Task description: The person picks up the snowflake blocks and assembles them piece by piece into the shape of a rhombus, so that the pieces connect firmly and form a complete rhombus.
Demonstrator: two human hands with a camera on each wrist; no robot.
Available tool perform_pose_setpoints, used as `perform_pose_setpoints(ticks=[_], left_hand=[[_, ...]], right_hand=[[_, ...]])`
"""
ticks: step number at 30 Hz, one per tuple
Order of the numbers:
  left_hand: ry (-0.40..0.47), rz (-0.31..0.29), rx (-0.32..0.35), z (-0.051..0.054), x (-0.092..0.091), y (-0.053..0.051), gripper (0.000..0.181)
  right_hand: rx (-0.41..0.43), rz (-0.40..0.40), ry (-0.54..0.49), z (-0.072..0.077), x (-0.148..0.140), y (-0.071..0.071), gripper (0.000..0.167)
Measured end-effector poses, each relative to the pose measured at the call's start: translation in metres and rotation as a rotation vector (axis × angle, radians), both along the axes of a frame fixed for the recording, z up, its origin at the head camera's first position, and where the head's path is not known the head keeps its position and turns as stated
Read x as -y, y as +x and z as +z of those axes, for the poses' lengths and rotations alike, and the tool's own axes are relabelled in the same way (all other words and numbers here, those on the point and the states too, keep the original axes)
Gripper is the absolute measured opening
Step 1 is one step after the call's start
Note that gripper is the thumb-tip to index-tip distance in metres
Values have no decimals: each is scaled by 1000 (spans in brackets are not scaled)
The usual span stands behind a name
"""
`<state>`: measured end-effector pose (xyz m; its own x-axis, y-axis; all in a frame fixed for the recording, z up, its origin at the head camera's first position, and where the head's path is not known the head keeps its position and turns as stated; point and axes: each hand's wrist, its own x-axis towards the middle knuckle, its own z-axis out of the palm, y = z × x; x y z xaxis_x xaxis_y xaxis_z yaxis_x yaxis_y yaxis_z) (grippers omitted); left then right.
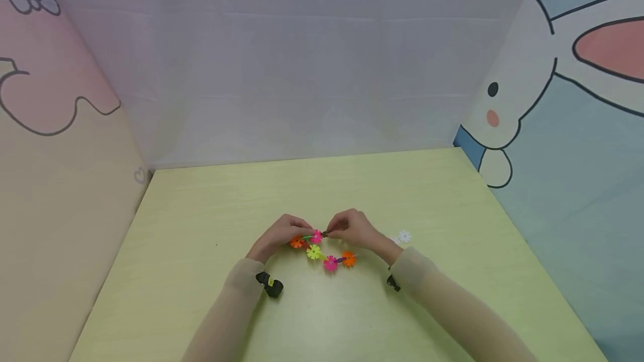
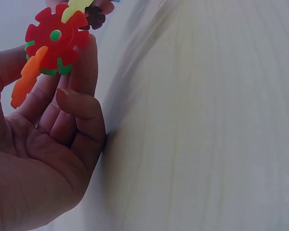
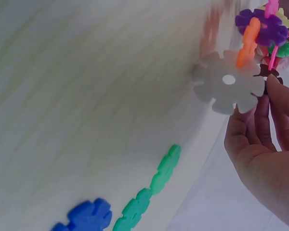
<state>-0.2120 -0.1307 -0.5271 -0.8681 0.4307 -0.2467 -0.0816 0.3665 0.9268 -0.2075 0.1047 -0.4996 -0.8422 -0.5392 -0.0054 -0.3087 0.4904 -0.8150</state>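
A curved chain of notched plastic discs lies between the hands, with a yellow disc (image 1: 313,252), a pink disc (image 1: 330,263) and an orange disc (image 1: 349,258) in its lower part. The left hand (image 1: 279,236) pinches the chain at its upper left, beside a green disc and a pink one (image 1: 316,236). Between the right hand's (image 1: 358,230) thumb and fingers is a dark brown disc (image 3: 269,73), touching the pink one. A translucent white disc (image 3: 229,91) hangs at the orange end. A red disc (image 2: 58,36) shows by the left fingers.
Loose white disc (image 1: 405,236) on the table (image 1: 312,317) beyond the right wrist. Green discs (image 3: 164,168) and a blue disc (image 3: 89,216) lie low in the right wrist view. Walls or curtains border the table's back and sides.
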Motion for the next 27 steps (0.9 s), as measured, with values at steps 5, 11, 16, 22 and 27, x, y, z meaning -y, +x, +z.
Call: perform_pose_setpoints(ticks=[5, 11, 16, 22, 27], left_hand=[[11, 8, 2, -5, 1, -1, 21], [21, 31, 3, -10, 1, -2, 20], [25, 46, 3, -13, 3, -2, 20], [24, 64, 1, -19, 4, -3, 19], [43, 65, -6, -23, 5, -4, 18]], right_hand=[[-21, -34, 37, -2, 4, 3, 6], [-70, -61, 82, -6, 10, 7, 5], [-98, -59, 107, -12, 14, 7, 6], [-118, -58, 119, -15, 17, 7, 6], [-137, -55, 134, -18, 18, 5, 6]])
